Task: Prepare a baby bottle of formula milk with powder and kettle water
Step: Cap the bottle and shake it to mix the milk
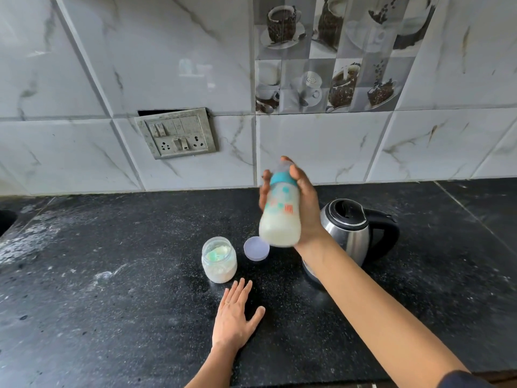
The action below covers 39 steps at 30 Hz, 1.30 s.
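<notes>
While the right hand gripped the bottle mid-frame, the left hand lay open on the desk — shaking probably wanted a tight collar, steady wrist.

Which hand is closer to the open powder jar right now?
Left. The left hand is spread open just in front of the powder jar; the right hand is raised to the jar's right, gripping the baby bottle.
</notes>
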{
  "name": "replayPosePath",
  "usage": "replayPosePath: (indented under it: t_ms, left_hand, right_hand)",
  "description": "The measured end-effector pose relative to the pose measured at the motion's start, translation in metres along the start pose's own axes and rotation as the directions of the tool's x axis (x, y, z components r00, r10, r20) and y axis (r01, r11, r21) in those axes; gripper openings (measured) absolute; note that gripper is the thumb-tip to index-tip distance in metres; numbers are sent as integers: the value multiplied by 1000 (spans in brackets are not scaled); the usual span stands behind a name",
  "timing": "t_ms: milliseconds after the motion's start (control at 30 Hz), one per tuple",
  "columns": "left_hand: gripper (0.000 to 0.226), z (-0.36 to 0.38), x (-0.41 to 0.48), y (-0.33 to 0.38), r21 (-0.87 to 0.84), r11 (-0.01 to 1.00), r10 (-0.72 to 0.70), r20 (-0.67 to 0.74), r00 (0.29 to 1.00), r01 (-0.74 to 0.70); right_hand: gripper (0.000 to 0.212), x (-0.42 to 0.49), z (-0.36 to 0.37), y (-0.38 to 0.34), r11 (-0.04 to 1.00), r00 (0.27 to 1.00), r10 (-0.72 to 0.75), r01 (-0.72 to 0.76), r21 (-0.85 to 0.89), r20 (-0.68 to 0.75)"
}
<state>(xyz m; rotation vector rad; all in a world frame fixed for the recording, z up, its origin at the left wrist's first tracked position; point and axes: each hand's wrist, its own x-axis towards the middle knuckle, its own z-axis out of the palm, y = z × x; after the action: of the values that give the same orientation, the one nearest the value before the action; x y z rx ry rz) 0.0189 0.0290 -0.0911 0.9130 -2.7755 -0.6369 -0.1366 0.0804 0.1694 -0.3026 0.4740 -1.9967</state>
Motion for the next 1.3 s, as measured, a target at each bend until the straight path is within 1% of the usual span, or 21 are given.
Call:
replayPosePath:
  t_ms: [33, 67, 100, 200, 233, 333, 367, 433, 500, 567, 633, 667, 700, 767, 833, 900, 933, 1000, 1067, 1167, 1300]
  left_hand:
    - [74, 0, 0, 0, 2, 1000, 3, 0, 1000, -3]
    - [74, 0, -1, 1, 2, 1000, 4, 0, 1000, -4]
    - [73, 0, -1, 1, 0, 1000, 2, 1, 1000, -2]
    - [73, -1, -1, 0, -3, 1000, 4, -1, 1000, -4]
    - [73, -1, 0, 0, -2, 1000, 5, -4, 1000, -5]
    - [73, 0, 0, 1, 0, 1000, 9, -4, 1000, -9]
    - [73, 0, -1, 0, -1, 1000, 8, -4, 1000, -8]
    - [73, 0, -1, -1, -9, 1000, 10, -6, 1000, -10]
    - [73, 0, 0, -1, -13, 1000, 14, -9, 1000, -14]
    - [73, 0, 0, 0, -8, 1000, 17, -8, 1000, -17]
    - [73, 0, -1, -1, -11, 1000, 16, -7, 1000, -16]
    - [73, 0, -1, -1, -10, 1000, 16, -6, 1000, -16]
    - [73, 0, -1, -2, -9, 1000, 15, -4, 1000, -15]
    - [73, 0, 0, -2, -6, 1000, 16, -2, 1000, -16]
    - [73, 0, 0, -2, -2, 1000, 18, -2, 1000, -18]
    - [72, 1, 0, -2, 1, 1000, 18, -2, 1000, -18]
    - [72, 0, 0, -2, -2, 1000, 17, -3, 1000, -17]
    - [72, 0, 0, -2, -10, 1000, 15, -1, 1000, -15]
    - [72, 0, 0, -2, -1, 1000, 20, 0, 1000, -20]
    - [72, 0, 0, -1, -1, 1000, 19, 0, 1000, -19]
    - [73, 0, 0, -3, 1, 1000, 13, 7, 1000, -13]
  right_hand:
    - [10, 1, 2, -3, 997, 999, -15, 17, 71, -30]
    - [5, 3, 1, -5, 993, 1000, -12, 13, 119, -10]
    - [8, 2, -1, -5, 994, 1000, 5, -8, 113, 24]
    - [23, -3, -3, 4, 995, 997, 14, -7, -96, 72]
    - [27, -2, -2, 4, 996, 997, -2, 9, -88, 83]
    - [43, 4, -5, -1, 992, 996, -48, 38, 123, 77]
    - [42, 3, -5, 0, 992, 997, -24, 14, 129, 79]
    - [30, -3, -2, 5, 1000, 995, 21, -19, -16, 102]
    - [18, -4, 4, 6, 994, 997, 3, 6, -110, 82]
    - [9, -1, 10, 1, 997, 997, -72, 72, 1, -2]
    - [15, 3, 8, -3, 992, 996, -81, 85, 98, -41]
    - [16, 1, 7, -2, 995, 999, -47, 49, 85, -26]
    - [15, -2, 8, 0, 1000, 1000, -12, 12, 25, -15]
    - [16, -3, 8, 2, 997, 999, -30, 29, -78, -12]
    - [13, -1, 12, -4, 996, 995, -89, 89, -3, -41]
    - [37, 0, 12, -7, 992, 990, -110, 115, 43, -91]
    - [33, -1, 12, -5, 995, 993, -98, 99, 17, -73]
    - [15, -6, 11, 4, 994, 996, -83, 80, -76, -36]
    - [15, -3, 12, 5, 987, 992, -119, 113, -114, -50]
    - [16, 2, 13, -2, 990, 985, -135, 137, 18, -110]
    - [14, -5, 8, 4, 992, 997, -63, 59, -116, -34]
